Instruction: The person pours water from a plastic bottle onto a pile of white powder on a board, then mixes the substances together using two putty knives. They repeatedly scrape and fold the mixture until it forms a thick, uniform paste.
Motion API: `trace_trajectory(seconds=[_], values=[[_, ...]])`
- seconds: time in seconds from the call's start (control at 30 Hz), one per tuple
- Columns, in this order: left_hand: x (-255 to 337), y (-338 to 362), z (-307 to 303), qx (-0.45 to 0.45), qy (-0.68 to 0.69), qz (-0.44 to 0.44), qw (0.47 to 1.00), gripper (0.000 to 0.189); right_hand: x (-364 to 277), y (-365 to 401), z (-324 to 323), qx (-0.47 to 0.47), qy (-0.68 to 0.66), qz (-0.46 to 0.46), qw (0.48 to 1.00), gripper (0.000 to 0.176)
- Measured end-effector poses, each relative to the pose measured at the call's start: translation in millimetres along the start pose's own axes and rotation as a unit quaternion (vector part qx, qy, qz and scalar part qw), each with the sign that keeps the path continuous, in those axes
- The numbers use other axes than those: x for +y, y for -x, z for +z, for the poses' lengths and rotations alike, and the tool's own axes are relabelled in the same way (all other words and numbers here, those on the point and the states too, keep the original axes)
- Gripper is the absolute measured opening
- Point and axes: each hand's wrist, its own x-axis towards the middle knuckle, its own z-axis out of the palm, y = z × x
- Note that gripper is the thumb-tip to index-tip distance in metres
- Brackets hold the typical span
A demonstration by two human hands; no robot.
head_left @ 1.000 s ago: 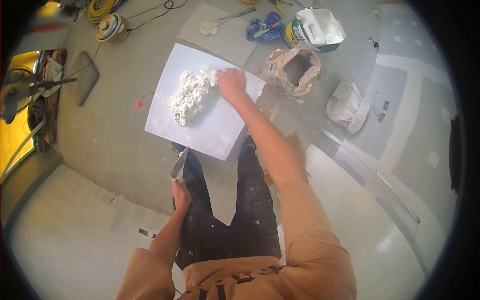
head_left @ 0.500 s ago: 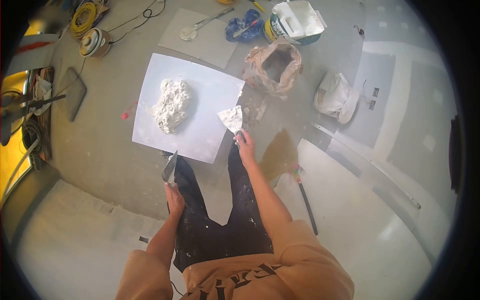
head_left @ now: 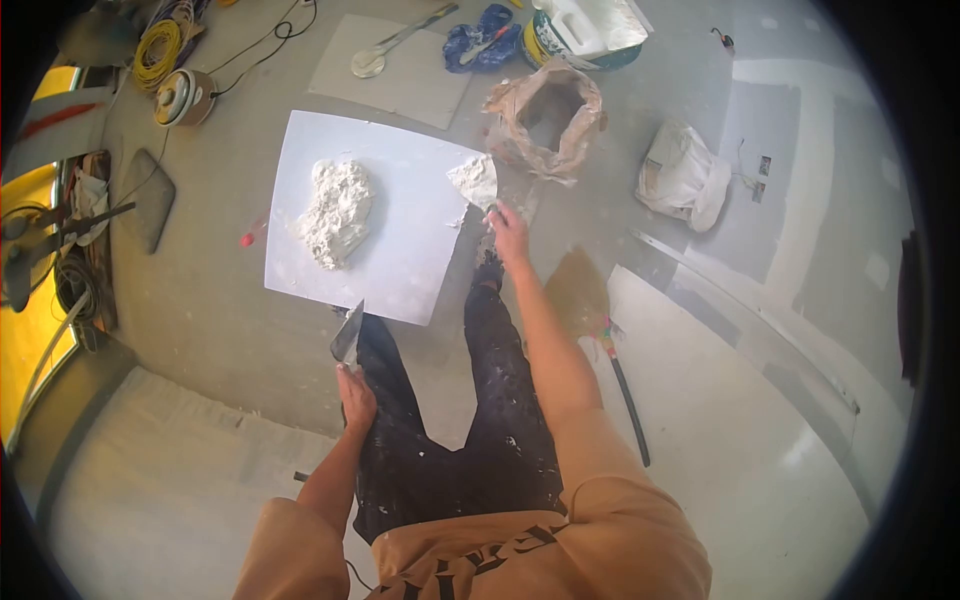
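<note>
A white board (head_left: 415,240) lies in front of my feet with a lumpy heap of white plaster (head_left: 336,212) on its left half. My right hand (head_left: 510,238) is closed around the handle of a wide putty knife (head_left: 474,180), whose blade is covered in plaster and overlaps the board's far right corner. My left hand (head_left: 358,398) grips a trowel (head_left: 347,337) with a grey blade, its tip pointing away from me just by the board's near edge. A smear of plaster shows on the board's right edge below the putty knife.
An opened paper bag (head_left: 548,115) stands beyond the board's right corner, near a bucket (head_left: 590,45) and blue plastic (head_left: 482,42). A white sack (head_left: 685,180) and a broom (head_left: 625,405) lie to the right. A lidded pot (head_left: 185,97) and cables (head_left: 157,52) are at the far left.
My right hand has reached forward, carrying the loaded putty knife away from me to the board's far right corner. My left hand and the trowel have hardly moved.
</note>
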Motion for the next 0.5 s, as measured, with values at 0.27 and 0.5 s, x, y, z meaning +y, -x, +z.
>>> trace_trajectory(seconds=[0.27,0.5], values=[[-2,9,-7,0.000,0.034,-0.021,0.999,0.059,-130,-52,-22,-0.137,0.305,-0.225,0.915,0.036],[-9,11,5,0.024,0.062,-0.007,0.998,0.052,-63,-72,-89,-0.124,0.343,-0.179,0.914,0.036]])
